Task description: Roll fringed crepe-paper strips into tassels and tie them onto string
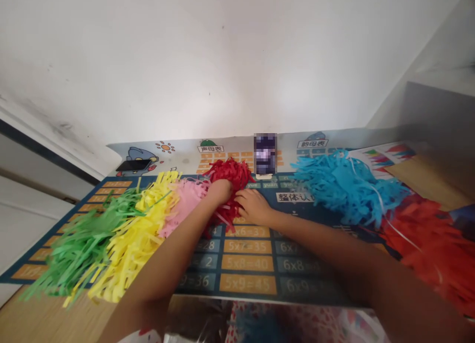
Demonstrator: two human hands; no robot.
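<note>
A dark red pile of tissue-paper fringe (230, 171) lies in the middle of the printed desk mat (248, 272). My left hand (221, 190) is closed on its near part, with the fingertips hidden in the strips. Just to the right, my right hand (254, 206) lies palm down with its fingers apart, the tips at the edge of the red strips. Left of my left hand is pink fringe (184, 204), partly behind my forearm. Yellow fringe (137, 234) and green fringe (91, 229) spread farther left.
Blue fringe (349, 182) and orange-red fringe (432, 244) lie at the right, with a white string (404, 232) across them. A phone (265, 154) stands upright by the wall. Another dark flat device (136, 165) lies at the back left. Cardboard (432, 182) sits at the far right.
</note>
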